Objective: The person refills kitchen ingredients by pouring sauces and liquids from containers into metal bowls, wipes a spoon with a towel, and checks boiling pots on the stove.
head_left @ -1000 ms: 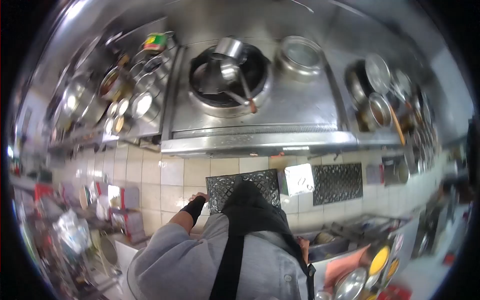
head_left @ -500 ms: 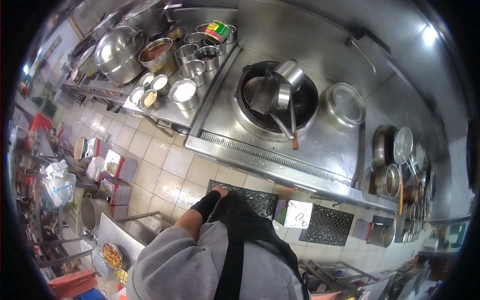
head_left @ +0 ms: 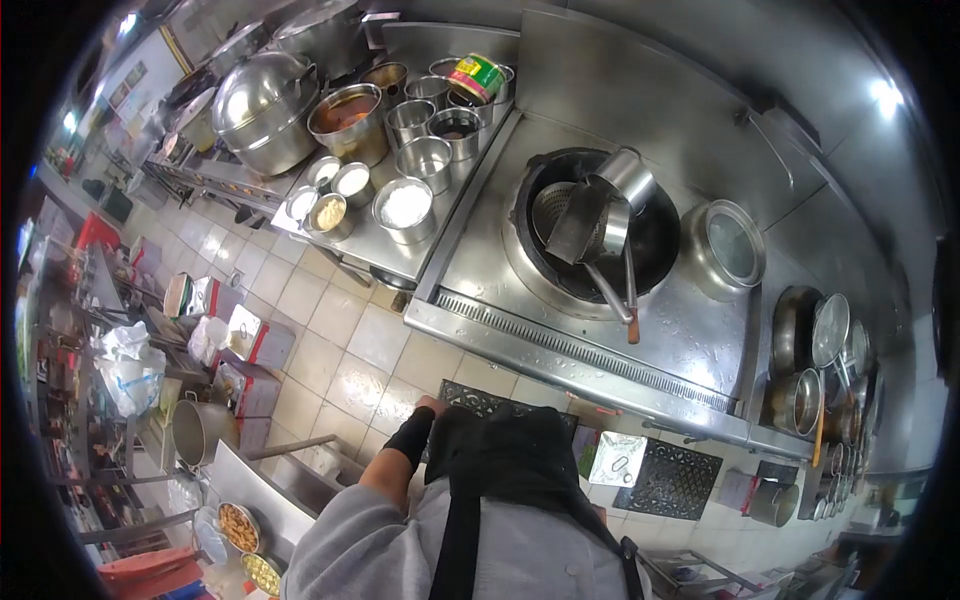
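My left hand (head_left: 430,404) hangs low in front of my body, at the edge of the black apron (head_left: 500,450). A black sleeve covers the wrist; the fingers are mostly hidden, and I see nothing held. My right hand is out of sight. Ahead, a large dark wok (head_left: 655,262) sits on the steel range (head_left: 480,270). In it rest a perforated strainer (head_left: 551,208), a wide flat dark utensil (head_left: 577,228), a steel pot (head_left: 625,178) and a ladle-like tool (head_left: 630,285) with a wooden handle end.
Left of the range, a steel counter (head_left: 400,258) bears several pots, a domed steamer (head_left: 262,110) and a bowl of white powder (head_left: 405,205). A lidded round pot (head_left: 727,245) stands right of the wok. Black mats (head_left: 672,480) and a square tin (head_left: 618,458) lie on the tiled floor.
The view has shifted, so the range and counter sit lower and further right. My left hand stays low by the apron, slightly more hidden. The wok's contents look unmoved.
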Demonstrator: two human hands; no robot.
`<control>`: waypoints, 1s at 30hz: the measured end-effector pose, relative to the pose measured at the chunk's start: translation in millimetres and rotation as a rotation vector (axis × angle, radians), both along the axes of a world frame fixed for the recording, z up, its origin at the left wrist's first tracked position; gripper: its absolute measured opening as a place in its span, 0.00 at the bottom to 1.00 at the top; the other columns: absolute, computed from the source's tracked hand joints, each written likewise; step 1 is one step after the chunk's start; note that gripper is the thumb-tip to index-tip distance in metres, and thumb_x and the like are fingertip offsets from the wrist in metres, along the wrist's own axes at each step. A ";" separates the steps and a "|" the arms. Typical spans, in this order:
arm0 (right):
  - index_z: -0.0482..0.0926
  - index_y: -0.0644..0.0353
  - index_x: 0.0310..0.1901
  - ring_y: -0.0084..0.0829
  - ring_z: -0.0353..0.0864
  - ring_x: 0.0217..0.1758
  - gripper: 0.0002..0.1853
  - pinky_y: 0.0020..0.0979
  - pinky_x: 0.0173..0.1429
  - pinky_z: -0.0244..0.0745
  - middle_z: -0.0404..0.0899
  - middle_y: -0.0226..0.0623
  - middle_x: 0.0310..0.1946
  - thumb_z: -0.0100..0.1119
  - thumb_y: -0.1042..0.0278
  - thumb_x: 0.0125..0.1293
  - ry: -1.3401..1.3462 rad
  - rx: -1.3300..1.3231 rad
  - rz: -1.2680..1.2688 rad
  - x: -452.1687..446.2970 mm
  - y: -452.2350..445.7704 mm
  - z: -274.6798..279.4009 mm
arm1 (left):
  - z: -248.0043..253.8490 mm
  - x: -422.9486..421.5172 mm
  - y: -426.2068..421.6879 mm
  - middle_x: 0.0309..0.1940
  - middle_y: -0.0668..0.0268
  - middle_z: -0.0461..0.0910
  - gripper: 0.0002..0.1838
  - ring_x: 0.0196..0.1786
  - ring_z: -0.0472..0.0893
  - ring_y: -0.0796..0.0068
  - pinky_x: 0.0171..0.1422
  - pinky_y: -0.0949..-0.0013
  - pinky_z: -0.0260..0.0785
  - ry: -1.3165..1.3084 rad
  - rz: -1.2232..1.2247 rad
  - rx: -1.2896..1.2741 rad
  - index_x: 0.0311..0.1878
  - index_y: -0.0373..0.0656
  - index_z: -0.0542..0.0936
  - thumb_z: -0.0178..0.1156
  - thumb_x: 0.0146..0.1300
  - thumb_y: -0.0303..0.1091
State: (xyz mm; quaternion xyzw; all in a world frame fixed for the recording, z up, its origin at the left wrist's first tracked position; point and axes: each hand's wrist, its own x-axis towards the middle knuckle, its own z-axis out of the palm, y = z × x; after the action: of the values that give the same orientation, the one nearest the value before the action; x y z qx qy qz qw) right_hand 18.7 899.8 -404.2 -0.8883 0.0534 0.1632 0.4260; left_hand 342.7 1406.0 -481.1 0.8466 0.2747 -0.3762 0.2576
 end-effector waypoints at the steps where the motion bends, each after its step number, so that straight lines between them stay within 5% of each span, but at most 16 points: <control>1: 0.81 0.57 0.49 0.35 0.86 0.33 0.11 0.37 0.27 0.80 0.83 0.35 0.39 0.55 0.66 0.68 0.102 0.076 -0.105 -1.5 -7.1 -18.8 | -4.8 -12.9 7.0 0.51 0.44 0.83 0.37 0.58 0.82 0.50 0.59 0.56 0.77 0.016 0.019 0.018 0.48 0.33 0.84 0.65 0.53 0.63; 3: 0.80 0.57 0.50 0.35 0.86 0.32 0.12 0.37 0.25 0.80 0.83 0.34 0.39 0.56 0.64 0.68 0.788 0.554 -0.803 2.5 -21.1 -65.2 | -54.5 -44.3 35.2 0.51 0.45 0.83 0.33 0.59 0.82 0.51 0.60 0.56 0.76 0.036 -0.145 0.041 0.47 0.34 0.85 0.62 0.55 0.59; 4: 0.81 0.56 0.50 0.35 0.87 0.32 0.13 0.37 0.25 0.81 0.83 0.35 0.39 0.57 0.63 0.68 0.437 0.526 -0.601 1.7 -32.6 -68.4 | -92.9 -62.3 52.4 0.50 0.45 0.83 0.29 0.59 0.82 0.52 0.62 0.56 0.75 0.030 -0.323 0.050 0.47 0.34 0.85 0.59 0.59 0.55; 7: 0.82 0.57 0.46 0.35 0.87 0.31 0.11 0.38 0.26 0.82 0.84 0.36 0.38 0.57 0.61 0.68 0.693 0.492 -0.827 50.9 -46.9 -59.9 | -54.7 -88.1 66.5 0.48 0.47 0.85 0.21 0.57 0.83 0.53 0.64 0.55 0.72 0.094 -0.705 0.003 0.46 0.39 0.86 0.51 0.63 0.43; 9: 0.83 0.56 0.44 0.35 0.87 0.31 0.11 0.36 0.26 0.81 0.84 0.36 0.35 0.55 0.61 0.69 0.581 0.352 -0.716 101.5 -38.2 -22.7 | -65.3 -110.1 78.4 0.46 0.51 0.86 0.16 0.52 0.85 0.56 0.57 0.55 0.76 0.120 -0.527 -0.014 0.41 0.41 0.87 0.52 0.62 0.39; 11: 0.83 0.59 0.42 0.34 0.87 0.31 0.11 0.33 0.27 0.80 0.84 0.37 0.35 0.53 0.65 0.69 0.149 0.164 -0.297 97.7 -83.5 -112.5 | -47.5 -114.2 76.7 0.43 0.55 0.87 0.13 0.48 0.87 0.59 0.51 0.55 0.79 0.167 -0.810 0.036 0.36 0.42 0.86 0.52 0.62 0.35; 12: 0.84 0.62 0.43 0.33 0.85 0.30 0.12 0.31 0.27 0.79 0.84 0.38 0.34 0.52 0.66 0.68 0.262 0.266 -0.513 125.6 -63.2 -59.7 | -61.0 -116.0 79.1 0.44 0.72 0.87 0.14 0.45 0.86 0.65 0.44 0.60 0.79 0.323 -0.816 0.115 0.42 0.57 0.86 0.70 0.56 0.51; 15: 0.78 0.63 0.53 0.34 0.86 0.33 0.16 0.33 0.32 0.81 0.84 0.41 0.40 0.56 0.63 0.69 0.357 0.351 -0.763 170.3 -38.1 11.8 | -54.5 -105.7 89.3 0.39 0.71 0.87 0.10 0.42 0.87 0.66 0.41 0.60 0.79 0.129 -1.299 0.072 0.40 0.56 0.86 0.69 0.59 0.47; 18: 0.77 0.63 0.56 0.35 0.85 0.32 0.17 0.35 0.32 0.82 0.84 0.41 0.43 0.55 0.64 0.69 0.361 0.413 -0.713 151.9 -50.1 -30.9 | -23.5 -65.0 83.4 0.39 0.53 0.87 0.15 0.47 0.87 0.57 0.46 0.54 0.80 0.108 -0.806 0.031 0.41 0.45 0.86 0.56 0.64 0.43; 19: 0.77 0.62 0.56 0.36 0.85 0.32 0.17 0.35 0.32 0.82 0.83 0.41 0.44 0.56 0.64 0.69 0.405 0.364 -0.725 142.2 -44.9 -36.6 | -39.7 -56.3 86.8 0.35 0.69 0.86 0.08 0.37 0.87 0.67 0.38 0.61 0.77 0.052 -0.915 0.167 0.39 0.53 0.84 0.69 0.56 0.38; 21: 0.77 0.61 0.54 0.36 0.85 0.32 0.16 0.36 0.31 0.82 0.83 0.41 0.42 0.57 0.63 0.69 0.514 0.552 -0.827 112.0 -36.5 -33.5 | -53.4 -26.4 101.8 0.35 0.70 0.85 0.10 0.38 0.87 0.68 0.36 0.62 0.76 -0.085 -0.802 0.243 0.41 0.54 0.83 0.69 0.54 0.37; 24: 0.78 0.60 0.52 0.37 0.85 0.31 0.15 0.38 0.31 0.82 0.83 0.41 0.39 0.58 0.63 0.68 0.614 0.513 -0.964 70.6 -18.7 -43.0 | 3.2 43.3 107.1 0.42 0.69 0.86 0.17 0.39 0.86 0.68 0.39 0.62 0.77 -0.214 -1.197 -0.052 0.47 0.54 0.85 0.69 0.51 0.30; 25: 0.78 0.60 0.52 0.39 0.85 0.31 0.16 0.40 0.30 0.82 0.83 0.41 0.40 0.60 0.63 0.66 0.701 0.387 -0.999 60.7 -8.4 -52.1 | 17.4 67.1 106.7 0.46 0.70 0.86 0.20 0.41 0.86 0.70 0.41 0.63 0.78 -0.125 -1.037 -0.153 0.49 0.53 0.85 0.69 0.51 0.27; 28: 0.83 0.61 0.28 0.34 0.83 0.27 0.10 0.37 0.32 0.80 0.83 0.39 0.26 0.59 0.65 0.61 0.612 -0.065 -0.794 0.9 3.2 -109.0 | 69.9 149.2 74.9 0.48 0.72 0.87 0.21 0.46 0.85 0.76 0.45 0.66 0.78 -0.086 -1.514 -0.223 0.52 0.45 0.83 0.66 0.52 0.25; 29: 0.84 0.61 0.25 0.45 0.86 0.30 0.21 0.44 0.40 0.81 0.85 0.47 0.26 0.51 0.53 0.64 0.530 -0.537 -0.302 -14.5 18.0 -167.0 | 87.2 174.9 64.5 0.47 0.71 0.87 0.18 0.47 0.85 0.77 0.46 0.67 0.77 -0.183 -1.751 -0.264 0.52 0.43 0.83 0.64 0.56 0.27; 30: 0.83 0.62 0.34 0.37 0.85 0.28 0.11 0.39 0.34 0.81 0.86 0.41 0.30 0.59 0.62 0.60 0.537 -0.407 -0.449 7.2 37.5 -83.5 | 111.6 192.8 44.2 0.40 0.68 0.88 0.13 0.44 0.86 0.76 0.41 0.66 0.76 0.028 -1.339 -0.448 0.48 0.44 0.84 0.61 0.60 0.32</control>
State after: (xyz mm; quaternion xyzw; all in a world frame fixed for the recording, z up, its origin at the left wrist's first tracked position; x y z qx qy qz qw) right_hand 25.9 937.2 -487.7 -0.8467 0.3865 0.2783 0.2372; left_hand 535.5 1450.2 -369.5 0.7551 -0.3860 -0.5123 0.1352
